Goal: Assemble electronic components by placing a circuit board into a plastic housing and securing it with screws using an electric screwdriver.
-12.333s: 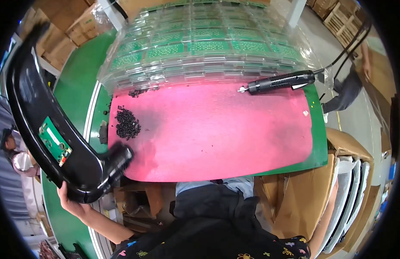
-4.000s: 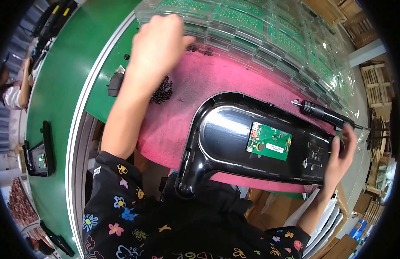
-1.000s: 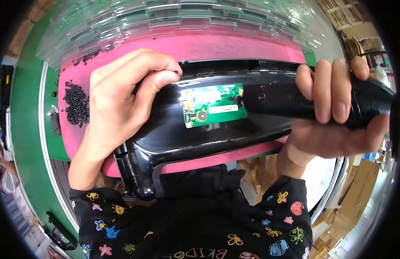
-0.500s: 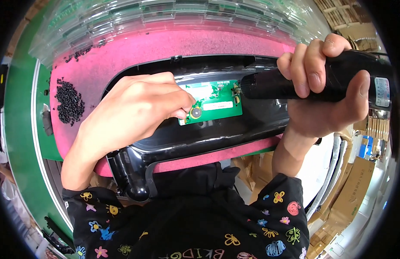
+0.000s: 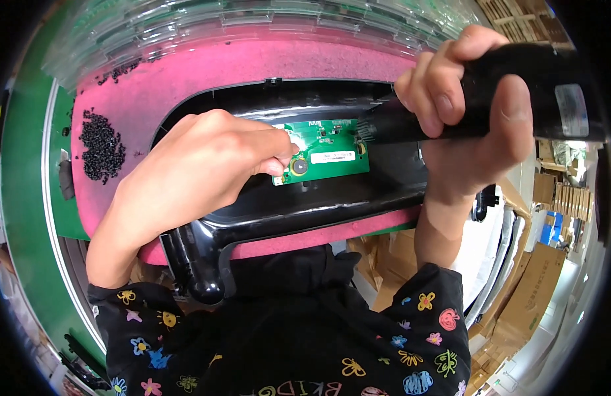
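A green circuit board [image 5: 328,170] with a white label and a round component lies in a long black plastic shell [image 5: 305,210]. The bent fingers of my left hand [image 5: 203,155] are closed together at the board's left edge, holding it against the shell; their tips are partly hidden. Wrapped in my right hand [image 5: 473,122] is a thick black electric screwdriver [image 5: 549,82], its ribbed nose pointing left. That nose reaches the board's right edge, where the bit cannot be made out.
Under the shell is a pink mat [image 5: 252,56] on a green table [image 5: 30,198]. A heap of small black screws [image 5: 102,146] lies on the mat's left side. Clear plastic trays [image 5: 266,21] stand in rows at the back. Cardboard boxes [image 5: 533,287] are at the right.
My right hand and the screwdriver have moved left and up, the nose now slanting over the board's right edge. My left hand stays at the board's left edge. The whole view has shifted slightly.
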`<action>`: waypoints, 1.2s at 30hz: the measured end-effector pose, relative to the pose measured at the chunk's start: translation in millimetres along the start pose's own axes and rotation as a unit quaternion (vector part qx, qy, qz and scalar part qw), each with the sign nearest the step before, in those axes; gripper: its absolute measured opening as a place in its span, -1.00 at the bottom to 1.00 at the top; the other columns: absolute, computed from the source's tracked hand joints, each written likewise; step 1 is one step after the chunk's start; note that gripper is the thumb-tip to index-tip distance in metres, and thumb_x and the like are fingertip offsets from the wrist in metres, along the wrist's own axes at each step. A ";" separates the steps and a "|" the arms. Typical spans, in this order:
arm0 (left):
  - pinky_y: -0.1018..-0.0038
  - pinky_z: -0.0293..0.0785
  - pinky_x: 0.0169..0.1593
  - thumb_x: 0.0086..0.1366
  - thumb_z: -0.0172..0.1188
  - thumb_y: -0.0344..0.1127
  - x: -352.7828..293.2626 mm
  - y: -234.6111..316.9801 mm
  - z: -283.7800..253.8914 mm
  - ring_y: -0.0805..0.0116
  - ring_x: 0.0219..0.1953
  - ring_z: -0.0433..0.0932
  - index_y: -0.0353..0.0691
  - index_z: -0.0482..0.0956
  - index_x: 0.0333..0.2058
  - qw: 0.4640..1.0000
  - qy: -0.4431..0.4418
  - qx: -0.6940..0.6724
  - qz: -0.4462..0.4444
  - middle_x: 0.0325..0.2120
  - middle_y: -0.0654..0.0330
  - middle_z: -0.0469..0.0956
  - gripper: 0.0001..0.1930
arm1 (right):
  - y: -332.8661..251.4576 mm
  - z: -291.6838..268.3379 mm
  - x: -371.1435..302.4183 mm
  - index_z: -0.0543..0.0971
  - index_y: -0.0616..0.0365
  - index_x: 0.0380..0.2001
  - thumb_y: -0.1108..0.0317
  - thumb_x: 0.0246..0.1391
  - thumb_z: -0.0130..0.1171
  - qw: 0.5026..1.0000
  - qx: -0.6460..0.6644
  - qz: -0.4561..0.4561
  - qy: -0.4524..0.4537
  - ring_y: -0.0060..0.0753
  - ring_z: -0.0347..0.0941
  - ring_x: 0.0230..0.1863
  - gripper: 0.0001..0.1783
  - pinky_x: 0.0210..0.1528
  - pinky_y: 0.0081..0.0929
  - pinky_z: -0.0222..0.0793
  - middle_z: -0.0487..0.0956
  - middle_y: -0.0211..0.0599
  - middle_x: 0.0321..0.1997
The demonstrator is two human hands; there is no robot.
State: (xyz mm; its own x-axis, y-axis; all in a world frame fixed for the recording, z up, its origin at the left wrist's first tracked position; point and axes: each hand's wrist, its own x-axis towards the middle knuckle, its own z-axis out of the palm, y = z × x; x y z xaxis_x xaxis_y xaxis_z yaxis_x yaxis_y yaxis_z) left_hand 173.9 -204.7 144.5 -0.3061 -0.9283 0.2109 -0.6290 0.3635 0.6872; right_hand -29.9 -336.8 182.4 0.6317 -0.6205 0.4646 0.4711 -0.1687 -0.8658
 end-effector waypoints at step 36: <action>0.38 0.40 -0.42 0.27 0.25 -0.38 0.1 -3.2 -6.8 0.11 -0.52 0.52 -0.38 0.52 -0.41 0.978 0.197 0.043 -0.058 -0.56 0.04 0.52 -0.83 | 12.1 28.1 -10.8 0.43 0.08 -0.05 -0.20 0.13 0.14 0.991 0.068 -0.075 -0.086 -0.63 0.26 -0.59 -0.41 -0.40 -0.54 0.15 0.40 -0.54 -0.52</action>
State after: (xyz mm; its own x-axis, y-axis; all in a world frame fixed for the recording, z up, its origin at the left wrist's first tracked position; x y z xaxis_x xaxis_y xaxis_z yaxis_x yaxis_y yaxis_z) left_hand 180.7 -206.5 147.1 0.0591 -0.9158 0.3972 -0.7064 0.2428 0.6649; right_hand -13.7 -310.7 172.1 0.6388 -0.4540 0.6211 0.6391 -0.1363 -0.7569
